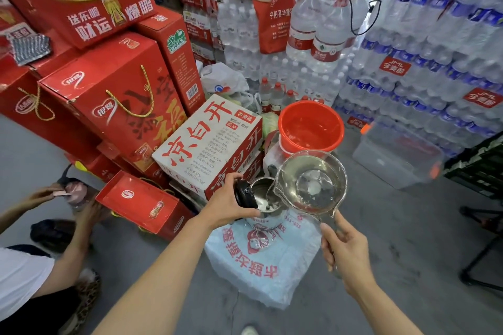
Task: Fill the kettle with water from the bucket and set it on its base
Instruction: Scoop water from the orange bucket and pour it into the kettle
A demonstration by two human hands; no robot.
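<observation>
A steel kettle [265, 200] stands on a plastic-wrapped pack of water bottles [261, 261]. Its black lid [245, 194] is tipped open, and my left hand [228, 205] holds the kettle at the lid. My right hand [347, 251] grips the handle of a clear plastic ladle [313, 182] full of water. The ladle tilts over the kettle's mouth, its lip touching the rim. Just behind the ladle sits an orange bucket [310, 125]. I cannot see the kettle's base.
A white carton with red characters [209, 141] sits left of the kettle. Red gift boxes [109, 100] pile up on the left, stacked bottled water [422, 62] on the right. Another person's arms [62, 226] hold a bottle at the far left. A clear storage bin [394, 158] stands to the right.
</observation>
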